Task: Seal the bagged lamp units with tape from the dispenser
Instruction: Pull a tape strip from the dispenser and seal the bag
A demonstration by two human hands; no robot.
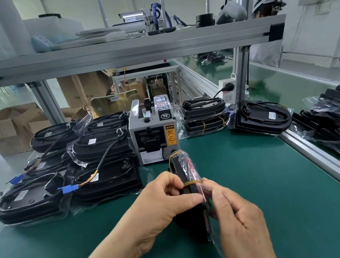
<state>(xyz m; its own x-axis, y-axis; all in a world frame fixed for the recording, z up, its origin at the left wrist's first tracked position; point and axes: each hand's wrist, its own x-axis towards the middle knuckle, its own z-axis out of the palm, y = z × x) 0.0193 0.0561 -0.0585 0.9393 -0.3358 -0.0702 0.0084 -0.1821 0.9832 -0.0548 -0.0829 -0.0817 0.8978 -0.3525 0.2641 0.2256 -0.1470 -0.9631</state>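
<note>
A black lamp unit point(184, 170) in a clear plastic bag stands on edge on the green mat, bound with rubber bands. My left hand point(163, 199) grips its left side, thumb pressing the bag's folded edge. My right hand point(236, 218) holds the right side, fingers curled on the plastic. The grey tape dispenser point(153, 131) stands just behind the unit, its outlet facing me.
Stacks of bagged black lamp units point(95, 161) lie left of the dispenser, more point(204, 115) to its right and one leaning point(265, 115) on the frame post. An aluminium rail point(331, 167) bounds the mat on the right. A shelf point(127, 49) spans overhead.
</note>
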